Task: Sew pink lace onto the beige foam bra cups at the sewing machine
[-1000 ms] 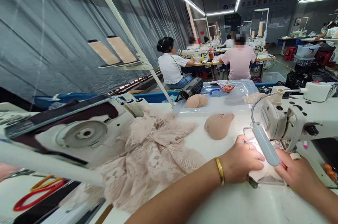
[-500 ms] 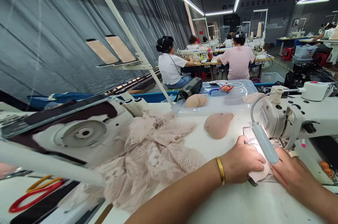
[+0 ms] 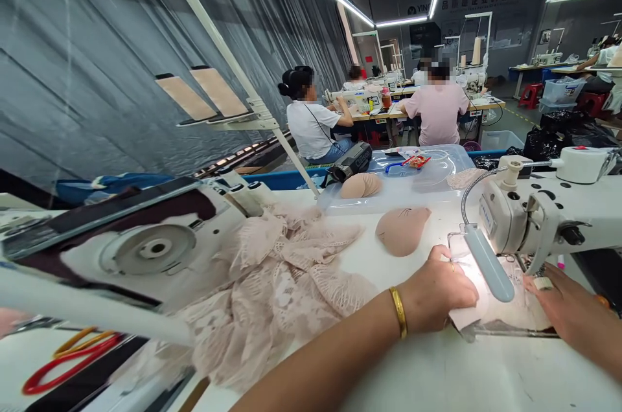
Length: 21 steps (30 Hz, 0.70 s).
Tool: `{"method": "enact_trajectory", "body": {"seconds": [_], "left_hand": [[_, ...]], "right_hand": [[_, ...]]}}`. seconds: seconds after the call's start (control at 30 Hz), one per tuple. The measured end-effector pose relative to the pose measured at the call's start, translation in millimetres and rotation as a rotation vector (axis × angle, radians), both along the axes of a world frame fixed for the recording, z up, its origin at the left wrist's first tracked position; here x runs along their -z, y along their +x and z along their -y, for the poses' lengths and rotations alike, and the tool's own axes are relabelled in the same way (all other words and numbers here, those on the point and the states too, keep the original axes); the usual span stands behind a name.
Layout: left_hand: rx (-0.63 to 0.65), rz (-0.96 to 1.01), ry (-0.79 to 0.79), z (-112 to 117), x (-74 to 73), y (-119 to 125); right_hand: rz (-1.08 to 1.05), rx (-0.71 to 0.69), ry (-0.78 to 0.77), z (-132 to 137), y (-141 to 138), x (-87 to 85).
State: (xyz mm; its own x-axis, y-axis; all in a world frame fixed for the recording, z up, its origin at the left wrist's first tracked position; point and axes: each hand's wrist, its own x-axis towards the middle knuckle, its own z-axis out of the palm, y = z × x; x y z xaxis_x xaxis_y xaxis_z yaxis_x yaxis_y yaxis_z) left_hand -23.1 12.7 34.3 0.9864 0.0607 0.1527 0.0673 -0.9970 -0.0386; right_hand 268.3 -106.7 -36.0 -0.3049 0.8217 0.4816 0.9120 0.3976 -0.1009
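Observation:
My left hand (image 3: 437,289), with a gold bangle at the wrist, is curled and presses on the left edge of a pale pink fabric piece (image 3: 505,315) lying under the head of the white sewing machine (image 3: 549,211). My right hand (image 3: 571,308) rests flat on the right side of the same piece, fingers stretched toward the needle area. The machine's lamp (image 3: 488,263) shines on the fabric. A foam bra cup (image 3: 402,229) lies on the white table (image 3: 427,379) just beyond my left hand.
A heap of pink lace (image 3: 276,289) lies to the left, next to another machine (image 3: 146,250). Behind stand a clear plastic tray (image 3: 413,185) with cups and scissors, and red and orange bands (image 3: 68,360) at the left. Other people sew at tables farther back.
My right hand has slid to the right and away from my left hand, uncovering more of the pink fabric piece. My left hand stays on the piece's left edge.

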Motion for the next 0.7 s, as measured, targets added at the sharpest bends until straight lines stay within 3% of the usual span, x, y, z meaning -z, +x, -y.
{"method": "enact_trajectory", "body": {"seconds": [0.27,0.43,0.7], "left_hand": [[-0.034,-0.036,-0.154,3,-2.4,0],[-0.035,-0.002,-0.145,-4,-2.1,3],[-0.06,0.012,-0.153,-8,-2.4,5]], "right_hand": [[0.001,-0.235,-0.261,1,-35,-38.2],[0.041,-0.083,-0.208,-6,-28,-23.0],[0.056,-0.076,-0.143,-10,-24,-20.1]]}}
